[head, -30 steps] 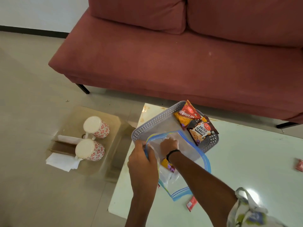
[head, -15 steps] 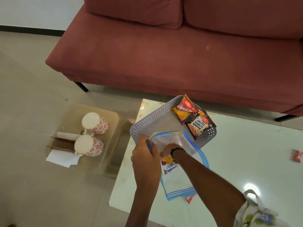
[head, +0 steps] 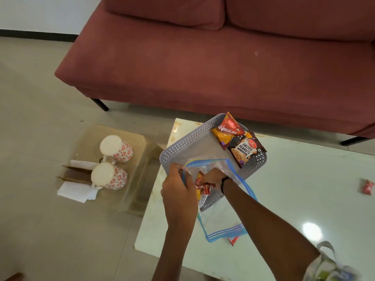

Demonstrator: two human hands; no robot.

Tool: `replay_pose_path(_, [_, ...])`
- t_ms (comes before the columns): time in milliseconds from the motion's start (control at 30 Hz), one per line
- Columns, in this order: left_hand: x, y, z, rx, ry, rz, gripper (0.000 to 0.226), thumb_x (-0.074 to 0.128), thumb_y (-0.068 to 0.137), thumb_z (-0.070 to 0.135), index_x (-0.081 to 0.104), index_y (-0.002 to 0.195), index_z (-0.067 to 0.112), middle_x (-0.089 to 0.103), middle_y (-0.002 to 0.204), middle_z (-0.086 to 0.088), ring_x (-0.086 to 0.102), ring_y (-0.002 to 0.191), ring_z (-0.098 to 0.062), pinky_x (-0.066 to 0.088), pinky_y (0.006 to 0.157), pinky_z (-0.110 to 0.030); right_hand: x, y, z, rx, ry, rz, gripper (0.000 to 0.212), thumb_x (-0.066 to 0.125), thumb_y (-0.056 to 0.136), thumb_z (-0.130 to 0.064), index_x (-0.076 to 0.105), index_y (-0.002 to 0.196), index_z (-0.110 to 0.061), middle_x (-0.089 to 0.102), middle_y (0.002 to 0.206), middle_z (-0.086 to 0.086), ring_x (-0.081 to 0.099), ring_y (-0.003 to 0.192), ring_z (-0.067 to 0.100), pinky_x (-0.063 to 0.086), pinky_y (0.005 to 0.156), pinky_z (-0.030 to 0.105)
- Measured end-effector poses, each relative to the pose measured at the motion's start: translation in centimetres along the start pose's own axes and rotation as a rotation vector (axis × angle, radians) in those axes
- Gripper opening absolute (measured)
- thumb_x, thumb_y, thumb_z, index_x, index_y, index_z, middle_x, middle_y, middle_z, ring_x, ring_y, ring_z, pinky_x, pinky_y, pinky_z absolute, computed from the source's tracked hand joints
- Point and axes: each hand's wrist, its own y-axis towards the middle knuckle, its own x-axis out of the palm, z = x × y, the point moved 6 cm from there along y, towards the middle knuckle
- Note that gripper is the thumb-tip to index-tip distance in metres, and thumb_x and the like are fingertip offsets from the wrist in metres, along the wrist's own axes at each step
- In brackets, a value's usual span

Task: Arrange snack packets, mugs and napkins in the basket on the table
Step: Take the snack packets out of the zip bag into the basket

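A grey perforated basket stands on the pale table and holds a bhujia packet and a salted peanuts packet at its far end. Over the basket's near end hangs a clear zip bag with blue edges. My left hand grips the bag's mouth. My right hand is inside the bag, fingers curled on a red snack packet. Two white mugs with red flowers lie on a low stool to the left, with white napkins beside them.
A dark red sofa fills the back. The translucent stool stands on the tiled floor left of the table. A small red packet lies at the table's right edge, another red scrap under the bag's bottom.
My right hand has pushed deeper into the bag and closed on the red snack packet. The bag has shifted a little over the basket's near end.
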Motion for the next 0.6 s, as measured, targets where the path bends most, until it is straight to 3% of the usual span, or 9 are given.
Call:
replay_pose_path(67, [0.0,0.0,-0.2,-0.016,0.009,0.008,0.019,0.045,0.095,0.020,0.057,0.102,0.006,0.064,0.087,-0.008,0.047,0.070,-0.013,0.031,0.052,-0.014,-0.1,-0.7,-0.8,-0.051,-0.053,0.010,0.044,0.071,0.079,-0.018,0.060,0.117,0.002,0.061,0.124,0.020,0.057,0.117,0.033,0.049,0.074,0.030])
replay_pose_path(133, [0.0,0.2,-0.4,-0.036,0.014,0.020,0.019,0.044,0.096,0.019,0.057,0.102,0.006,0.065,0.089,-0.009,0.049,0.071,-0.015,0.033,0.061,-0.015,-0.4,-2.0,-2.0,-0.162,-0.199,0.061,0.035,0.067,0.083,-0.020,0.066,0.108,0.005,0.066,0.116,0.021,0.061,0.108,0.033,0.051,0.085,0.035])
replay_pose_path(233, [-0.4,0.5,-0.4,-0.066,0.009,0.055,0.018,0.044,0.096,0.017,0.056,0.102,0.007,0.067,0.093,-0.011,0.058,0.076,-0.021,0.041,0.066,-0.026,-2.0,-5.8,-3.9,-0.313,-0.273,0.149,0.024,0.062,0.086,-0.018,0.070,0.100,0.000,0.069,0.107,0.017,0.064,0.093,0.025,0.047,0.069,0.027])
replay_pose_path(267, [-0.6,0.6,-0.4,-0.079,-0.001,0.065,0.018,0.044,0.096,0.017,0.056,0.104,0.006,0.067,0.095,-0.011,0.060,0.080,-0.023,0.041,0.067,-0.026,-2.9,-7.2,-4.5,-0.357,-0.249,0.172,0.021,0.061,0.087,-0.016,0.071,0.101,-0.004,0.069,0.107,0.015,0.063,0.091,0.023,0.044,0.065,0.024])
replay_pose_path(333, [-0.9,0.8,-0.2,-0.111,-0.018,0.070,0.021,0.044,0.096,0.018,0.055,0.110,0.006,0.066,0.100,-0.011,0.062,0.089,-0.026,0.037,0.069,-0.023,-5.1,-10.2,-5.4,-0.434,-0.145,0.225,0.022,0.060,0.089,-0.012,0.070,0.108,-0.009,0.068,0.109,0.011,0.063,0.095,0.022,0.047,0.072,0.024])
replay_pose_path(467, [-1.6,1.2,0.9,-0.088,-0.135,0.077,0.047,0.049,0.093,0.010,0.033,0.136,0.013,0.062,0.122,-0.011,0.062,0.104,-0.032,0.038,0.073,-0.023,-9.7,-15.6,-7.0,-0.644,0.098,0.316,0.023,0.059,0.090,-0.010,0.070,0.110,-0.014,0.072,0.102,0.010,0.066,0.094,0.028,0.052,0.083,0.039])
replay_pose_path(533, [-1.5,1.2,1.7,-0.022,-0.117,0.059,0.050,0.046,0.093,0.006,0.031,0.139,0.016,0.061,0.122,-0.010,0.062,0.099,-0.032,0.038,0.066,-0.017,-11.4,-16.9,-7.4,-0.703,0.239,0.339,0.026,0.058,0.091,-0.011,0.069,0.114,-0.015,0.073,0.101,0.012,0.067,0.094,0.029,0.053,0.088,0.045])
replay_pose_path(600, [-1.1,1.1,2.2,0.038,-0.072,0.008,0.041,0.043,0.094,0.006,0.043,0.133,0.017,0.062,0.108,-0.007,0.059,0.086,-0.023,0.037,0.052,-0.009,-12.3,-17.3,-7.6,-0.735,0.352,0.331,0.027,0.056,0.093,-0.010,0.067,0.117,-0.013,0.072,0.102,0.008,0.068,0.094,0.022,0.054,0.090,0.043])
